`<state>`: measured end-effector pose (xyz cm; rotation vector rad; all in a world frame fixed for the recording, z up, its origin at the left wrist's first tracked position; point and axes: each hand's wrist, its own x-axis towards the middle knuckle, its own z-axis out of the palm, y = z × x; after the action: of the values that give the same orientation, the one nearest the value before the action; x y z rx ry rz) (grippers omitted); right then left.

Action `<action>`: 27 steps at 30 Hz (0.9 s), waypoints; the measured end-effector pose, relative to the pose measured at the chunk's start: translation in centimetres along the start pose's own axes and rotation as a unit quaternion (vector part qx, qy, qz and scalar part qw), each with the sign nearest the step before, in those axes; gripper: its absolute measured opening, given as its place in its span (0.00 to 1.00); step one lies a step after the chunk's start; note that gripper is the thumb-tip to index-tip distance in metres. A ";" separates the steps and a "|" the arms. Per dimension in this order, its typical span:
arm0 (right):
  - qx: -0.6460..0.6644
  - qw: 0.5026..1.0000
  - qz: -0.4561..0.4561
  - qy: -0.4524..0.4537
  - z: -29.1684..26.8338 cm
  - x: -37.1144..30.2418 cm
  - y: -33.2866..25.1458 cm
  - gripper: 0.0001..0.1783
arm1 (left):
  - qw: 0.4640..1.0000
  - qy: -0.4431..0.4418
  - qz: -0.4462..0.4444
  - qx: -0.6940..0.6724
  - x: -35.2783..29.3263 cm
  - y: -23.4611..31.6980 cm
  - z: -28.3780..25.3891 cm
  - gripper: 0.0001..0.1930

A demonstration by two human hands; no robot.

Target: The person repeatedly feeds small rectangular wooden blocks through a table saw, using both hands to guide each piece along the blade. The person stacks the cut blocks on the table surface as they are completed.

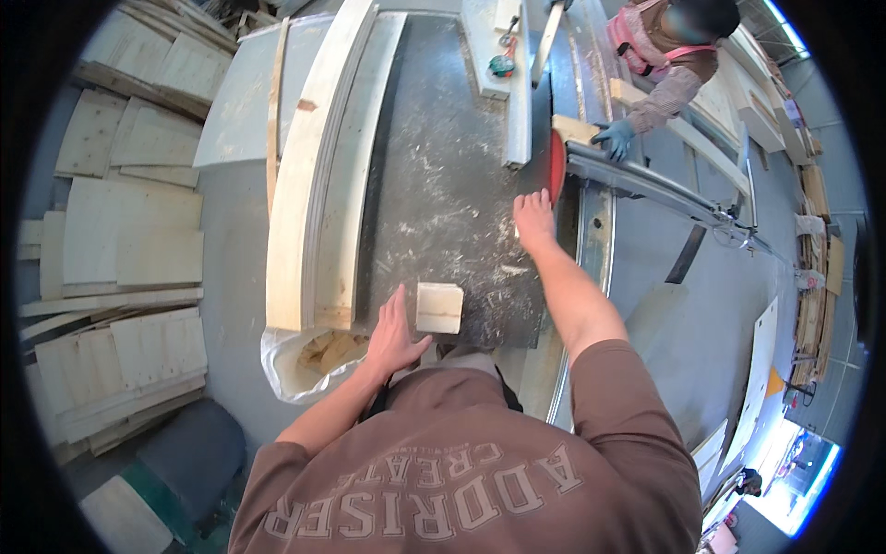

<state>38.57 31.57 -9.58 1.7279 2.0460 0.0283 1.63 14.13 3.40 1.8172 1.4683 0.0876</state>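
Note:
My left hand point(395, 338) is at the near edge of the dark saw table point(434, 148), fingers stretched out. Just right of its fingertips lies a short stack of pale wood blocks point(439, 307). Farther off, my right hand point(535, 222) reaches forward over the table with its fingers bent together, close to the red curved piece point(557, 166) at the saw slot. What those fingers hold, if anything, is hidden. Across the saw, a co-worker's gloved hand point(614, 138) rests by a pale wood piece point(574, 130) against the metal crosscut fence point(646, 175).
Long pale boards point(318, 175) are stacked along the table's left side. A metal rip fence point(517, 102) with a green tape measure point(501, 66) is at the far end. A white sack of offcuts point(297, 365) stands near my left arm. Wood panels point(129, 231) line the left.

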 end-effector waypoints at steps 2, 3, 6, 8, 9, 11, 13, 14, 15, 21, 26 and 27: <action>0.039 0.999 -0.038 -0.006 -4.7 -1.0 -0.9 0.41 | 0.999 0.013 -0.026 -0.046 -1.0 -0.9 0.5 0.60; 0.096 0.994 -0.053 0.007 -7.6 -2.2 -1.5 0.49 | 0.997 0.017 -0.035 -0.074 -1.2 -1.9 1.5 0.60; 0.253 0.964 -0.085 0.000 -14.5 -7.8 -4.2 0.57 | 0.974 -0.007 -0.080 -0.213 -0.1 -3.4 3.1 0.54; 0.279 0.953 -0.121 0.011 -16.7 -12.0 -7.0 0.57 | 0.953 -0.020 -0.093 -0.287 0.7 -3.7 3.9 0.52; 0.286 0.947 -0.148 0.010 -17.3 -13.6 -8.8 0.57 | 0.920 0.019 -0.118 -0.374 0.8 -3.9 5.3 0.43; 0.295 0.939 -0.175 0.030 -17.2 -15.6 -12.1 0.55 | 0.877 -0.018 -0.111 -0.467 2.0 -4.3 5.3 0.37; 0.287 0.940 -0.175 0.053 -15.2 -16.2 -14.7 0.54 | 0.861 -0.025 -0.118 -0.494 2.7 -4.2 5.1 0.28; 0.292 0.941 -0.167 0.037 -15.0 -16.3 -15.2 0.55 | 0.866 -0.028 -0.098 -0.490 2.8 -4.0 5.1 0.29; 0.297 0.941 -0.160 0.022 -14.7 -16.5 -15.5 0.56 | 0.871 -0.030 -0.077 -0.485 2.8 -3.9 5.1 0.29; 0.312 0.931 -0.147 0.122 -12.6 -18.5 -15.5 0.62 | 0.921 -0.036 -0.100 -0.374 2.8 -3.8 5.5 0.33; 0.307 0.942 -0.137 0.028 -10.0 -18.5 -15.9 0.53 | 0.950 -0.053 -0.082 -0.298 2.4 -2.7 5.3 0.44; 0.318 0.938 -0.138 0.008 -10.2 -18.6 -15.9 0.51 | 0.953 -0.068 -0.078 -0.285 1.7 -1.9 4.4 0.46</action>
<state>22.10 13.57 0.85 1.7438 2.4620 -0.7903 2.90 13.38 -1.43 1.2139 1.3122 0.2728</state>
